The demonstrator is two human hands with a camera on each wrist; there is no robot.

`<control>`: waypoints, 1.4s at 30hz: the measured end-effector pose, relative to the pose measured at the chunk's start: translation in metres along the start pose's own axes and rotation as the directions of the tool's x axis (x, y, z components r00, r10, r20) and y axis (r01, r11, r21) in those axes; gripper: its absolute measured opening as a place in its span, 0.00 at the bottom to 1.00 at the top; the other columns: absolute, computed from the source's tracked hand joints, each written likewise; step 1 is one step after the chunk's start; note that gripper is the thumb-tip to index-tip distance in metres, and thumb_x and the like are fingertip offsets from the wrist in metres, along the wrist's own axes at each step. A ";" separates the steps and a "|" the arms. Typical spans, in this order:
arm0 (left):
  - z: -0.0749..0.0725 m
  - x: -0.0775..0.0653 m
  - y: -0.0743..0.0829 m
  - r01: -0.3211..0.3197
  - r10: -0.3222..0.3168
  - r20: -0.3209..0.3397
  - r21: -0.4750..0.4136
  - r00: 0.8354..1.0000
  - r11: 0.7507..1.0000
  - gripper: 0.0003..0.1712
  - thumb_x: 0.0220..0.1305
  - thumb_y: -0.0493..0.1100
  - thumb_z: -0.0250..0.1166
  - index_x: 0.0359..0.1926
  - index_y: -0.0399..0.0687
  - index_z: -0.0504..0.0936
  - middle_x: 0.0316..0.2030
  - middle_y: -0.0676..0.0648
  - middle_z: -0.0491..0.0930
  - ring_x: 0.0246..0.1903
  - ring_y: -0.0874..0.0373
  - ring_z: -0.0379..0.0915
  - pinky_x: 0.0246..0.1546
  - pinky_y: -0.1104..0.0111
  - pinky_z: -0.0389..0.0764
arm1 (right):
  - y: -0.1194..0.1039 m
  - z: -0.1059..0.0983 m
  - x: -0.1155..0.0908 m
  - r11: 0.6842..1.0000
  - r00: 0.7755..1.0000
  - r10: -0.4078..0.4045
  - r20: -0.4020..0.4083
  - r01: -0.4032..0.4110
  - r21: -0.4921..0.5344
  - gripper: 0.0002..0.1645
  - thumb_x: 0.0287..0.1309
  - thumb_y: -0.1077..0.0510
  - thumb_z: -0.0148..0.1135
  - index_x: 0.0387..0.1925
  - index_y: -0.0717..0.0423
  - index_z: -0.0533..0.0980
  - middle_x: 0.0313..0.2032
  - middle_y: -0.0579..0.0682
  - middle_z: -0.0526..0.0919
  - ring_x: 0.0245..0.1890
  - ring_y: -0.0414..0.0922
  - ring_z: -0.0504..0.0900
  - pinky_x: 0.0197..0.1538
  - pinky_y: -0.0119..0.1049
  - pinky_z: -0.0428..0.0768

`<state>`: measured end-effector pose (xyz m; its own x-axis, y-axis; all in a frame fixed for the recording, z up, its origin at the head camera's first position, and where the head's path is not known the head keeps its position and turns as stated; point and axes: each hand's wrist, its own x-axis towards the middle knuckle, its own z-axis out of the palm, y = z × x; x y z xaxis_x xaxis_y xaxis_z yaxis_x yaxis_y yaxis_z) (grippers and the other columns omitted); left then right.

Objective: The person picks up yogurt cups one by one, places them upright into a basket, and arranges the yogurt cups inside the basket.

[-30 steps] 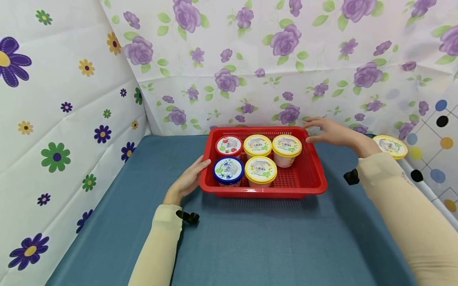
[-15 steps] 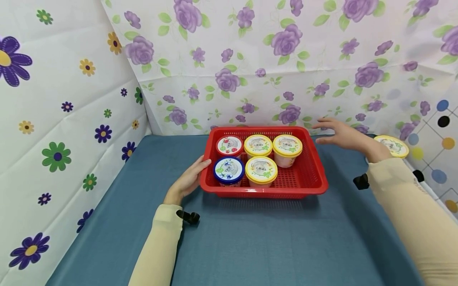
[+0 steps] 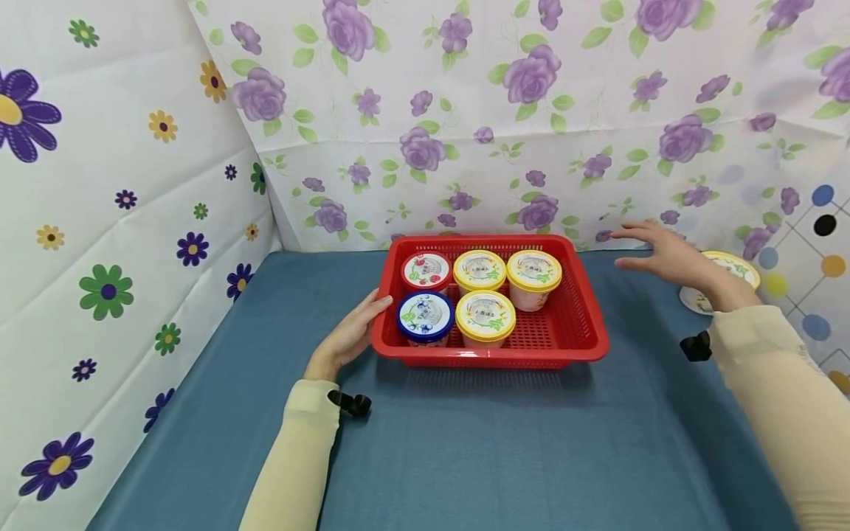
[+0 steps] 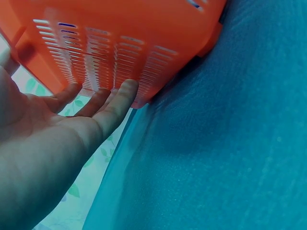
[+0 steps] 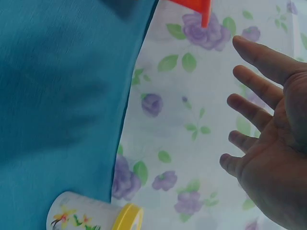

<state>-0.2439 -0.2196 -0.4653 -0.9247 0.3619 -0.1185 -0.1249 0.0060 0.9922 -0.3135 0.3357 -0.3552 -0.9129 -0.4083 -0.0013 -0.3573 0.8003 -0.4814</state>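
A red plastic basket [image 3: 571, 352] holds several lidded paper cups: a red-lidded cup [image 3: 426, 271], a blue-lidded cup [image 3: 426, 317] and yellow-lidded cups [image 3: 485, 316]. My left hand [image 3: 347, 335] grips its left side, thumb over the rim and fingers [image 4: 117, 103] against the slotted outer wall. My right hand [image 3: 680, 264] hangs in the air right of the basket, fingers spread and holding nothing. Beyond that hand another yellow-lidded cup [image 3: 745, 270] stands at the table's right side, partly hidden by the wrist; the right wrist view shows its flowered side wall [image 5: 76, 213].
A blue cloth [image 3: 505, 457] covers the table. Behind it hangs a curtain with purple roses [image 3: 425, 151], close to the basket's back edge. A daisy-printed sheet [image 3: 133, 243] borders the left, and a dotted sheet [image 3: 813, 287] the right.
My right hand has moved away from the basket's back right corner, rightward toward the lone yellow-lidded cup. My left hand and the basket have stayed in place.
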 end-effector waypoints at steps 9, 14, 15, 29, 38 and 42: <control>-0.001 0.000 0.000 0.000 0.000 0.001 -0.002 1.000 1.000 0.40 0.80 0.58 0.53 0.83 0.57 0.49 0.73 0.40 0.67 0.62 0.52 0.74 0.59 0.63 0.80 | 0.025 -0.005 -0.014 0.999 0.999 0.012 -0.036 -0.010 0.039 0.42 0.71 0.53 0.67 0.76 0.67 0.61 0.78 0.73 0.47 0.79 0.72 0.37 0.70 0.77 0.45; -0.002 -0.001 0.001 0.001 -0.001 -0.004 -0.003 1.000 1.000 0.40 0.80 0.58 0.53 0.83 0.57 0.49 0.73 0.40 0.67 0.62 0.53 0.75 0.59 0.64 0.81 | 0.030 -0.006 -0.019 0.998 0.999 0.017 -0.039 -0.015 0.055 0.42 0.71 0.53 0.67 0.76 0.67 0.60 0.78 0.74 0.46 0.79 0.72 0.37 0.70 0.77 0.45; -0.001 -0.001 0.002 0.003 -0.003 -0.004 -0.001 1.000 1.000 0.40 0.80 0.58 0.53 0.83 0.57 0.49 0.73 0.40 0.67 0.62 0.53 0.75 0.59 0.64 0.80 | 0.031 -0.006 -0.020 0.998 0.999 0.015 -0.040 -0.012 0.058 0.42 0.71 0.54 0.67 0.76 0.68 0.60 0.78 0.74 0.46 0.78 0.72 0.37 0.70 0.78 0.45; 0.001 0.000 0.002 0.000 0.000 -0.006 0.012 1.000 1.000 0.41 0.79 0.60 0.55 0.83 0.58 0.50 0.72 0.41 0.68 0.62 0.51 0.74 0.60 0.62 0.81 | 0.061 -0.007 -0.047 0.995 0.995 0.081 -0.061 -0.078 0.061 0.46 0.74 0.51 0.64 0.80 0.64 0.53 0.80 0.71 0.38 0.75 0.75 0.20 0.67 0.81 0.34; 0.001 -0.002 0.002 -0.008 0.008 0.001 0.014 1.000 1.000 0.41 0.80 0.59 0.53 0.83 0.56 0.49 0.72 0.39 0.68 0.60 0.54 0.76 0.58 0.64 0.81 | 0.082 -0.010 -0.062 0.991 0.989 0.123 -0.086 -0.118 0.060 0.48 0.75 0.49 0.62 0.80 0.67 0.49 0.79 0.74 0.37 0.76 0.77 0.30 0.67 0.82 0.39; 0.002 -0.002 0.002 -0.009 0.009 0.006 0.013 1.000 1.000 0.41 0.80 0.59 0.53 0.83 0.56 0.48 0.72 0.39 0.67 0.61 0.53 0.75 0.58 0.63 0.81 | 0.091 -0.008 -0.070 0.987 0.984 0.150 -0.093 -0.144 0.076 0.48 0.76 0.48 0.60 0.80 0.69 0.48 0.78 0.76 0.35 0.76 0.77 0.30 0.67 0.81 0.39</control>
<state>-0.2417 -0.2189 -0.4631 -0.9235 0.3677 -0.1096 -0.1121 0.0147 0.9936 -0.2839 0.4403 -0.3916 -0.9705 -0.2409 0.0075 -0.2064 0.8148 -0.5417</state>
